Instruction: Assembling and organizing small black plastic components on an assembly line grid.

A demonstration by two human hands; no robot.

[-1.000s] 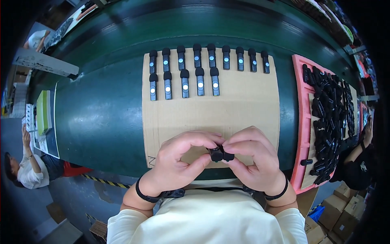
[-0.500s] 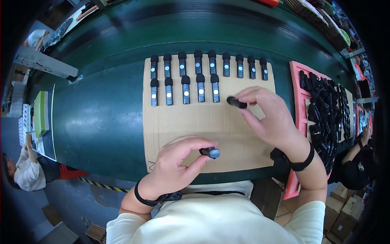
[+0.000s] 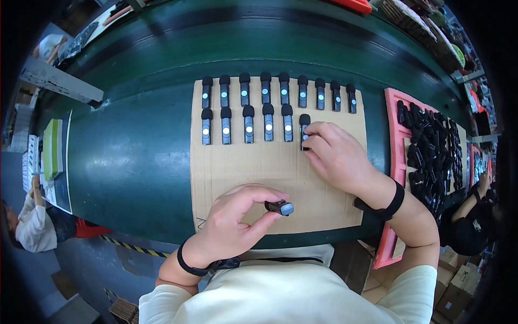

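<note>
Right hand (image 3: pixel 340 159) outstretched, fingers pinching foam-topped microphone (image 3: pixel 305 127), left hand (image 3: pixel 229 217) curled inward, fingers pinching dark device (image 3: pixel 279 207)

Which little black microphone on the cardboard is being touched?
The rightmost microphone in the nearer row: the right hand has fingers on it; no hand touches the others lying there.

Nine microphones (image 3: pixel 265 93) along far edge of cardboard sheet (image 3: pixel 245 170), six in next row, one dark device (image 3: pixel 278 207) toward near edge, one pink tray (image 3: pixel 398 141)
</note>
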